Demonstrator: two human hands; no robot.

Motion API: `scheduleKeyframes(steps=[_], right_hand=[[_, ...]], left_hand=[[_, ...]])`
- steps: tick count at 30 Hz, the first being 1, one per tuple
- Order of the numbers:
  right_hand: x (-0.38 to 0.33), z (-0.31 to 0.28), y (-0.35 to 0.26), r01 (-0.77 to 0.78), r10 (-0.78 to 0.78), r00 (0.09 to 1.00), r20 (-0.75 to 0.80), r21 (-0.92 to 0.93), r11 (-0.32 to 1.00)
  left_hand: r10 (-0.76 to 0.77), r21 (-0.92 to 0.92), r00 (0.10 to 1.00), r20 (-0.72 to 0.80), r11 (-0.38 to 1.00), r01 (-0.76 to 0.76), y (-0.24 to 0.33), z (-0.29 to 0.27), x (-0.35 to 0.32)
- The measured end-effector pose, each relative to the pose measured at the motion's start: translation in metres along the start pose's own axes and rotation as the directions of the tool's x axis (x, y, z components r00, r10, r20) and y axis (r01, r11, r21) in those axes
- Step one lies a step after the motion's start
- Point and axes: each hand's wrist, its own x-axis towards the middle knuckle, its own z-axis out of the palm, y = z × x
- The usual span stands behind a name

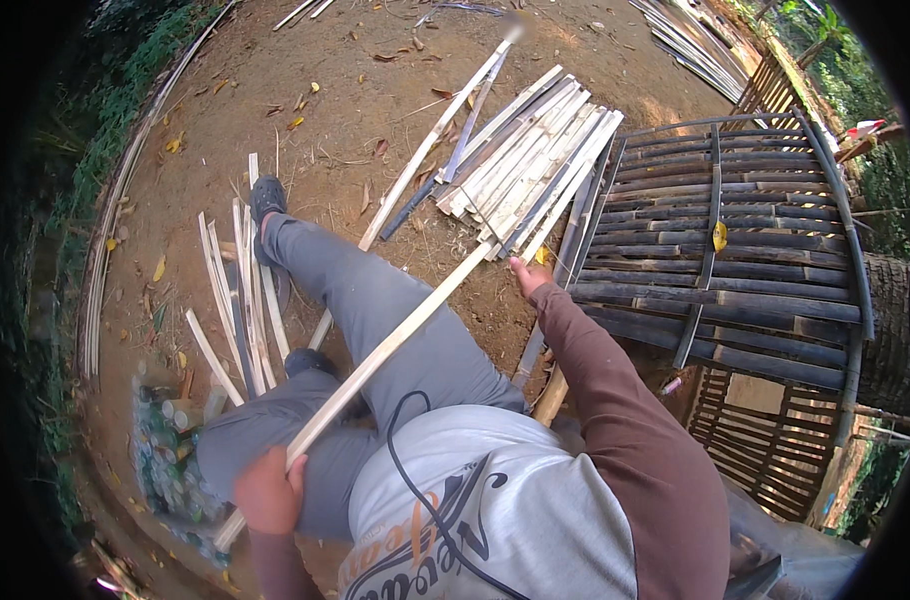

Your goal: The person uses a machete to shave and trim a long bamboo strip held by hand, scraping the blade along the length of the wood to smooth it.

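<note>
A long, pale bamboo strip [395, 338] runs diagonally across my lap and over my legs. My left hand [271, 490] is closed round its near part, with a short end sticking out below the fist. My right hand [530, 277] is closed beside the strip's far end. A thin, dark, line-like thing shows by its fingertips, too fine to make out, so what that hand holds is unclear. Just beyond it lies a pile of split bamboo strips [545, 145], pale and dark, on the ground.
To the right stands a dark bamboo slat platform [650, 240]. More strips [245, 290] lie beside my left foot. Clear plastic bottles [165, 465] are heaped at the lower left. A single long strip [425, 150] stretches outward past my leg. A black cable [407, 475] hangs over my shirt.
</note>
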Motion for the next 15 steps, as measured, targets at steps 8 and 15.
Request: scheduleKeyframes(steps=[8, 15], right_hand=[[-0.046, -0.028, -0.082, 0.041, -0.037, 0.999, -0.033, 0.143, 0.989], [-0.097, 0.016, -0.06, 0.039, -0.068, 0.975, 0.212, 0.136, 0.99]], left_hand=[[-0.052, -0.032, 0.999, 0.007, 0.998, 0.053, 0.004, -0.006, 0.008], [-0.015, -0.028, 1.0, 0.025, 0.999, 0.016, -0.005, -0.002, 0.005]])
